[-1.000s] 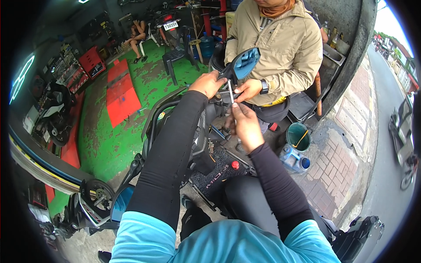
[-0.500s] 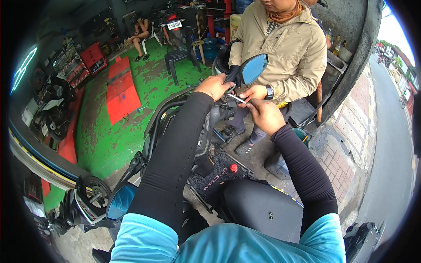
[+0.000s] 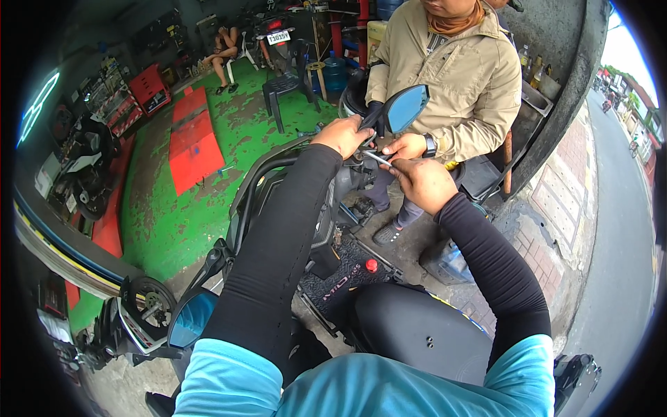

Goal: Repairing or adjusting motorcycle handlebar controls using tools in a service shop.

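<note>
My left hand is closed round the dark stem of the side mirror at the scooter's handlebar. The mirror's blue glass stands up just right of that hand. In my right hand is a slim silver wrench, pinched by its near end. Its far end reaches to the foot of the mirror stem, where the exact contact is too small to make out. Across the handlebar, a person in a tan jacket has a bare hand close beside the wrench and a dark-gloved hand by the mirror.
Below my arms are the scooter's black seat with small dark pieces on it, and a footboard with a red cap. The second mirror is at lower left. A red ramp crosses the green floor; a road runs along the right.
My right hand and forearm have shifted slightly right, the wrench still in hand. The left hand keeps its hold on the stem. The view has moved a little.
</note>
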{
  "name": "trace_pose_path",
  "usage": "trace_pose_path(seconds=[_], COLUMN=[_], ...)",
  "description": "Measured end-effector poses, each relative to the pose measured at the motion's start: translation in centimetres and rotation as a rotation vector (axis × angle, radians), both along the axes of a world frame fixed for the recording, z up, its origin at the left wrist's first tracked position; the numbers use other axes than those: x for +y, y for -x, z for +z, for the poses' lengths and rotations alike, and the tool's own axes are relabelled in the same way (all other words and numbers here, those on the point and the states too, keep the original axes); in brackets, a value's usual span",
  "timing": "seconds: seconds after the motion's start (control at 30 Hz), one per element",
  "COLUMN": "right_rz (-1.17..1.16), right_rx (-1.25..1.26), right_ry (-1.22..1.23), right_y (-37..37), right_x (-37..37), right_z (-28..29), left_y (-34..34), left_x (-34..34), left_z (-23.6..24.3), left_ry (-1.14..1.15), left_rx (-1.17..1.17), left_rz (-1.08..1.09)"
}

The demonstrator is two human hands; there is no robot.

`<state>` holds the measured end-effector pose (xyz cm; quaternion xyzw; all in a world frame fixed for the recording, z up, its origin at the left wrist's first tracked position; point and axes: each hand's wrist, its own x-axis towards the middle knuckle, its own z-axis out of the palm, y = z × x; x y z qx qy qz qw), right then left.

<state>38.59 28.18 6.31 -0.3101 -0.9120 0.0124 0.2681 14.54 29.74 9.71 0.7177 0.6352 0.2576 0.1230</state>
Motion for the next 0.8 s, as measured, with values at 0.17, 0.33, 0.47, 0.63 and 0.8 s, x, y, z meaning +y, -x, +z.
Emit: trace_pose_path(seconds=[0.17, 0.33, 0.47, 0.63, 0.8], right_rz=[0.079, -0.016, -0.136, -0.174, -0.176], right_rx=[0.147, 0.310, 0.320, 0.422, 0.479], right_ry=[0.235, 1.242, 1.209, 1.280, 1.328], right_y=[0.5, 1.0, 1.6, 1.7, 2.4], right_x=[0.2, 0.7, -1.1, -2.7, -3.8], right_z=[-1.0, 0.6, 1.2, 1.3, 1.0], left_y=[0.1, -0.2, -0.2, -0.8, -0.5], left_x=[0.1, 0.3, 0.1, 0.0, 0.1], left_z=[-0.3, -0.4, -0.3, -0.3, -0.6], left_ry=[-0.043, -0.021, 0.037, 0.054, 0.055], left_rx=[-0.010, -0.011, -0.011, 0.001, 0.006], left_rz=[-0.002, 0.017, 0.041, 0.055, 0.054])
